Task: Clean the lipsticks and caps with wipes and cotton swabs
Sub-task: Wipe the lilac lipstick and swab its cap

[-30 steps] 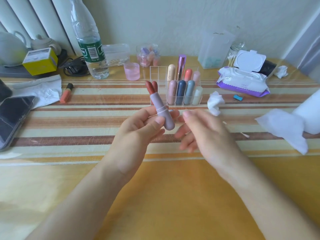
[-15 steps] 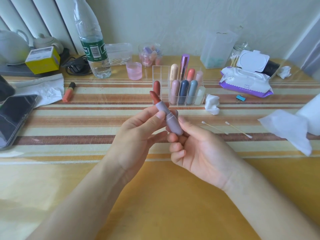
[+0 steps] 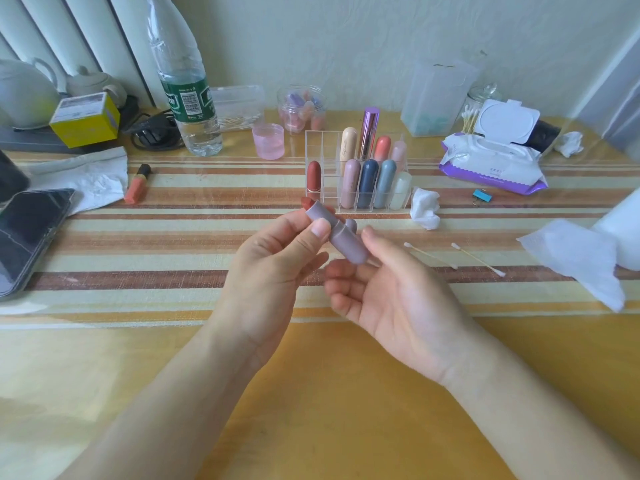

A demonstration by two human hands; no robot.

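My left hand (image 3: 273, 265) pinches the upper part of a mauve lipstick tube (image 3: 341, 239), held tilted above the table. A short red bullet (image 3: 306, 202) shows at its far end. A rounded mauve piece (image 3: 351, 225) peeks out behind the tube. My right hand (image 3: 391, 296) lies palm up, its thumb and fingertips around the tube's base. Behind stands a clear organizer (image 3: 313, 140) with several capped lipsticks. Two cotton swabs (image 3: 429, 255) lie to the right, near a crumpled wipe (image 3: 425, 207), a flat wipe (image 3: 575, 258) and an open wipes pack (image 3: 491, 161).
An orange lipstick (image 3: 138, 183) lies at the left beside white paper and a phone (image 3: 27, 233). A water bottle (image 3: 187, 98), pink cup (image 3: 268, 141), small jar (image 3: 301, 109) and yellow box (image 3: 85, 119) line the back. A blue clip (image 3: 482, 196) sits near the pack.
My right hand came in from the right and took the tube's base. The tube tilted lower and the red bullet now sticks out less.
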